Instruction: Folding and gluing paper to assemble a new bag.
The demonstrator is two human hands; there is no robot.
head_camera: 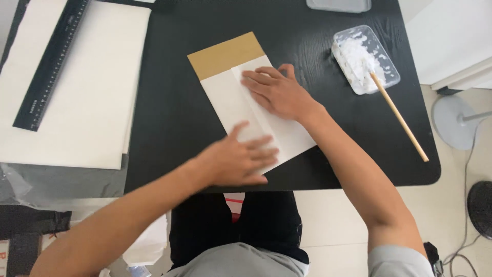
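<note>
Both palms lie flat on a folded sheet of white paper (pixel 241 110) set at a slant near the middle of the black table (pixel 169 113), its far end showing a band of brown kraft paper (pixel 225 54). The right hand (pixel 277 92) presses with fingers spread over the upper part, beside the long flap edge that runs down the sheet; the left hand (pixel 238 159) is blurred over the lower end, fingers splayed and flat, pinching nothing. To my eye, the smoothing would go best with one hand anchoring the paper while the other strokes outward along the flap, so any paste underneath spreads evenly and no wrinkle gets trapped. The paper looks thin, matte and crisp at its folds; the table has a dark wood grain. To the right sits a clear plastic tray (pixel 392 72) of lumpy white paste, with a pale wooden stick (pixel 402 120) resting in it and jutting toward the table's edge. On the left, a stack of large white sheets (pixel 87 102) carries a long black ruler (pixel 48 66).
</note>
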